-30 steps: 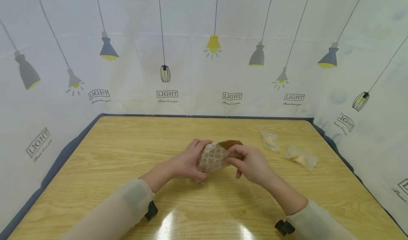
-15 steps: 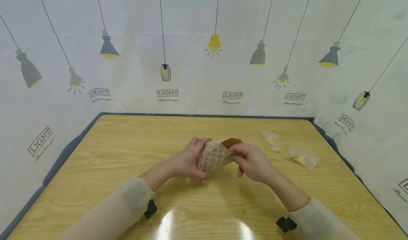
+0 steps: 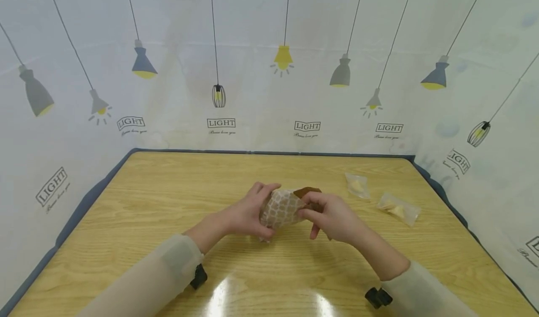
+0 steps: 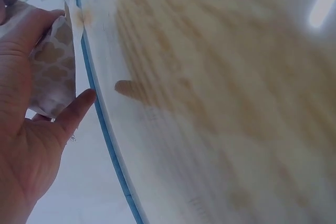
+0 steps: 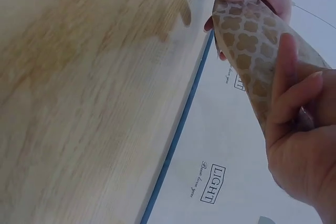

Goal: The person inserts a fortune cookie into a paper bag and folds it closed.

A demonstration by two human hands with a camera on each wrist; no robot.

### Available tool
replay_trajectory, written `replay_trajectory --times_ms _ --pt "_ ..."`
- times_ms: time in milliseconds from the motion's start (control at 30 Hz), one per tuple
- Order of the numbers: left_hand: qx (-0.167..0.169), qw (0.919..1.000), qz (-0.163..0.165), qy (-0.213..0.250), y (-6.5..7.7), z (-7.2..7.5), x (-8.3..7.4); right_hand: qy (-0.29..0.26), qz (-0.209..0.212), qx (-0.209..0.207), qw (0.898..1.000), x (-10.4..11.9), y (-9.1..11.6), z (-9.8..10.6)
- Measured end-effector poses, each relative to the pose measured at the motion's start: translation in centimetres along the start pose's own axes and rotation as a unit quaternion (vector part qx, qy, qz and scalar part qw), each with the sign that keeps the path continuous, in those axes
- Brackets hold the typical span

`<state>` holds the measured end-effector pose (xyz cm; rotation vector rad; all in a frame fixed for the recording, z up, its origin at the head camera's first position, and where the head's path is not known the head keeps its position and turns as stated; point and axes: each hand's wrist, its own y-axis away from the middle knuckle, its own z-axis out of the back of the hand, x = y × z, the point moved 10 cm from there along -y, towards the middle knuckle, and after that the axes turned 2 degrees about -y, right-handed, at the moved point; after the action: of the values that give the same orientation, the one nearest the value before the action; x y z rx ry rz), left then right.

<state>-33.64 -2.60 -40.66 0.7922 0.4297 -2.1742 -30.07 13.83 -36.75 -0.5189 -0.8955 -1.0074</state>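
A brown paper bag [image 3: 281, 208] with a white lattice pattern lies between both hands over the middle of the table. Its plain brown inner side shows at the right end, beside the right fingers. My left hand [image 3: 251, 212] grips the bag's left end, thumb on the near side and fingers on the far side. The right hand [image 3: 334, 216] pinches the bag's right end between thumb and fingers. In the right wrist view, the patterned paper bag [image 5: 252, 43] stretches from one hand to the other. Whatever the bag contains is hidden.
Two small clear plastic packets, each with pale yellowish pieces inside, lie at the right: one packet [image 3: 357, 186] farther back, the other packet [image 3: 397, 208] nearer. The wooden table [image 3: 168, 181] ends at a wall sheet [image 3: 252, 137] printed with lamps.
Both hands stay nearly in place on the bag. The paper at its right end shifts slightly up, then back down, with the right fingers.
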Motion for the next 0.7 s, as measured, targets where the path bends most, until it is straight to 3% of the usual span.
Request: replay_trajectory --times_ms 167,467,600,700 --pt "0.005 1.0000 0.001 0.004 0.1 -0.2 0.1 0.021 0.030 0.000 0.999 0.4 0.2 0.0" --pt "0.005 0.9998 0.013 0.013 0.3 -0.1 0.1 0.033 0.033 0.006 0.999 0.1 0.5 0.6" --pt "0.012 0.9996 0.022 0.013 0.3 -0.3 0.3 0.030 0.019 0.027 0.999 -0.2 0.7 0.6" --pt "0.013 0.9996 0.024 0.010 0.3 -0.4 0.4 0.014 0.001 0.020 1.000 -0.7 1.0 1.3"
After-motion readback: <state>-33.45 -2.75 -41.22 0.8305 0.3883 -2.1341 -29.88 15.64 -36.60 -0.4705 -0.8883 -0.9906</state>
